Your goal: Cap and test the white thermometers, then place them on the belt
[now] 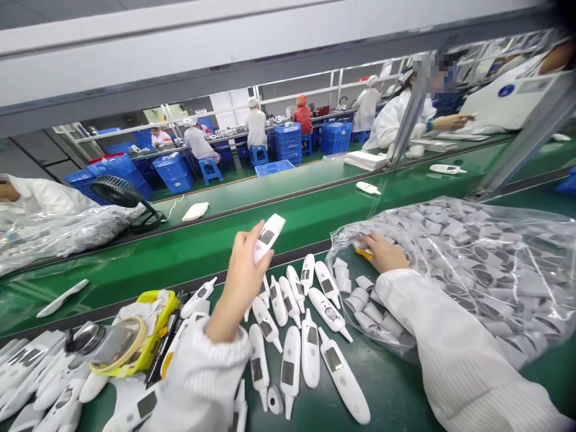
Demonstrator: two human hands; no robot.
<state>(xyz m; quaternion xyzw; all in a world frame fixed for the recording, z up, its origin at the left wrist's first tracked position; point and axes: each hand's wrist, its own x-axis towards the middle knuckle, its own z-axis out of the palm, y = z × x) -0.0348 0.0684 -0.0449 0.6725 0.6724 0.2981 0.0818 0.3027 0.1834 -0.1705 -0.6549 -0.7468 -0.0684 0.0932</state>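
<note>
My left hand (pixel 245 258) is raised over the bench, its fingers closed around a white thermometer (pixel 269 236) with a dark display. My right hand (pixel 384 252) is at the mouth of a clear plastic bag (pixel 454 270) full of white curved caps. A narrow yellow item (pixel 364 254) shows under its closed fingers; what kind of thing it is cannot be made out. Between my forearms lie several white thermometers, such as one (pixel 310 348) with its thin tip pointing away. A few loose caps (pixel 357 300) spill from the bag.
A green conveyor belt (pixel 310 210) crosses ahead, carrying a few thermometers (pixel 368 188). At left are a yellow tray (pixel 155 300), a bottle (pixel 105 342), a tape roll (pixel 139 342) and piled thermometers (pixel 27 360). Across the belt stand a black fan (pixel 119 192) and co-workers in white coats.
</note>
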